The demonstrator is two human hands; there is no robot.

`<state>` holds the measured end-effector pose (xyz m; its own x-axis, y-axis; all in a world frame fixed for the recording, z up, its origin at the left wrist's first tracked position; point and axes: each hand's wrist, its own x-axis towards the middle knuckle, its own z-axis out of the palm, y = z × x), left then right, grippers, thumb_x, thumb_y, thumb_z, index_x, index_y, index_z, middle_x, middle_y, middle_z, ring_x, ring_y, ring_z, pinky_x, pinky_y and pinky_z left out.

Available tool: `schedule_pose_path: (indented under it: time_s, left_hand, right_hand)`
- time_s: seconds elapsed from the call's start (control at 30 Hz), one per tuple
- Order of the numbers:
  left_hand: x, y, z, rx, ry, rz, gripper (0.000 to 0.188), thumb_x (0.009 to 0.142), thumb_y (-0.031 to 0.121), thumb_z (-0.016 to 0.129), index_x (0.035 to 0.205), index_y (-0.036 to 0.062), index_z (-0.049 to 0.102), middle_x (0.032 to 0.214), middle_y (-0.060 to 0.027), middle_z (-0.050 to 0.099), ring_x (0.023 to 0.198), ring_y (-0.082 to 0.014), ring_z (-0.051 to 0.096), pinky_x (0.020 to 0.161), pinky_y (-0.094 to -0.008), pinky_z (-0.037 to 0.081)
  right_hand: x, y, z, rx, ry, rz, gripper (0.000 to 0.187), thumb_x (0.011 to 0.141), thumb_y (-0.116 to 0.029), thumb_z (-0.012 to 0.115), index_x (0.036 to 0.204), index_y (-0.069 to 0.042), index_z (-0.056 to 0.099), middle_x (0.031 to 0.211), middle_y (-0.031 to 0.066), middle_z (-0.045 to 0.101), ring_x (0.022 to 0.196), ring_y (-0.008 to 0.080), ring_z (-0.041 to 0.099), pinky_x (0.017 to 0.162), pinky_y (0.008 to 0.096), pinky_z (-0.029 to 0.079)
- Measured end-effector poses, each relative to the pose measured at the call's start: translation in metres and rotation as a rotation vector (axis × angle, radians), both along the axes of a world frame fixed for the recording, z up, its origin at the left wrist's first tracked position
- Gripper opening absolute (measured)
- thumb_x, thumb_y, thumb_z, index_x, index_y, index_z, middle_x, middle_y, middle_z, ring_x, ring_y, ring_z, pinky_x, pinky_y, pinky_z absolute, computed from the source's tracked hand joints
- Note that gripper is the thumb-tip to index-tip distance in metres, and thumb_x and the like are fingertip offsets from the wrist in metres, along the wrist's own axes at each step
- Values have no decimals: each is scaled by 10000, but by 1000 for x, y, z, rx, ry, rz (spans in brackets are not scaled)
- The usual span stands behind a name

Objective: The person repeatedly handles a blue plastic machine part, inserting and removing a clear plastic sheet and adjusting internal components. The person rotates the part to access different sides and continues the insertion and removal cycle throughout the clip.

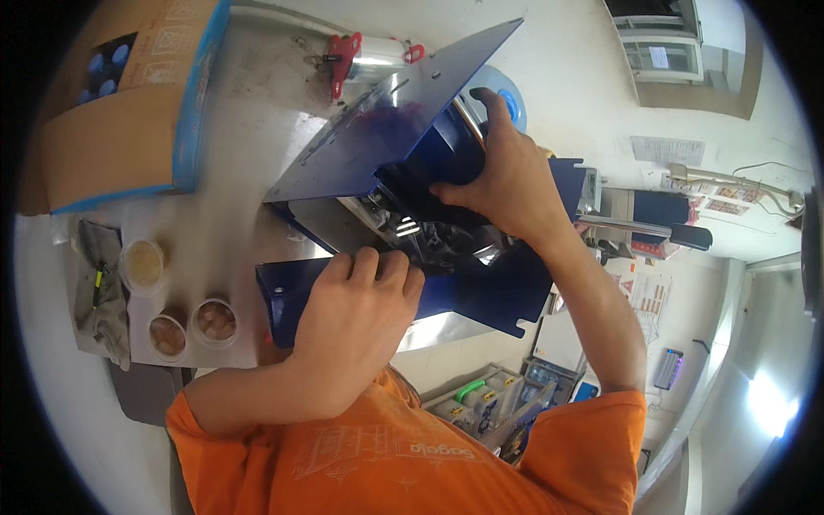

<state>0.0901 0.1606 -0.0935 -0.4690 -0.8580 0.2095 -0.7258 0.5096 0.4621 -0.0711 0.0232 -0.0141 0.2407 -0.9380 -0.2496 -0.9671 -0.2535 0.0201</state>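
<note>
A dark blue sheet-metal machine stands in front of me, with black and shiny parts inside that are too dark to make out. A wide blue panel with small holes slants up over its far side. My left hand is closed over the near blue housing edge, its fingers curled out of sight behind it. With thumb and index finger wide apart, my right hand grips a blue metal part under the slanting panel. A bright metal strip lies beside its index finger.
At left stand a cardboard box of blue-capped bottles, several clear tubs and a grey cloth. A silver cylinder with red brackets lies beyond. A black-gripped lever juts right; a case with a green handle sits below.
</note>
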Motion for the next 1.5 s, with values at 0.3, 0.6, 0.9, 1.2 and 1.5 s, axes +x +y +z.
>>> schedule_pose_path:
  time_s: [0.3,0.6,0.9,1.2,1.5]
  left_hand:
    - [5,-22,-20,3,51,-146,185,722,170,652,891,96,665,876,-36,637,878,-211,606,751,-327,494]
    - [9,-31,-14,18,59,-253,178,776,173,663,928,81,679,899,-36,689,993,-164,596,742,-300,511]
    - [11,-23,-34,50,133,-232,336,702,252,686,984,71,664,1011,-42,664,906,-198,561,798,-331,456]
    - [15,-23,-32,104,135,-244,327,745,214,651,1039,74,678,1056,-40,672,928,-195,562,816,-338,458]
    - [13,-14,-38,40,180,-158,360,734,228,651,1061,83,697,1031,-29,684,876,-192,564,798,-316,466]
  right_hand:
    - [13,48,15,-296,135,426,547,679,-185,806,1149,-36,569,1020,140,650,974,341,625,820,403,515]
    - [-21,73,-7,618,412,534,510,818,-234,631,1265,9,613,1322,160,614,1322,304,511,1138,442,359]
    - [-24,82,-19,384,321,498,437,702,-248,682,1055,9,690,1027,119,669,1060,271,596,992,407,419]
    - [10,81,18,667,794,475,472,842,-477,692,1063,-62,728,1101,52,653,1054,196,559,908,350,402]
    - [7,98,32,592,826,562,585,797,-530,714,1087,-22,711,1107,20,637,1027,192,521,905,346,397]
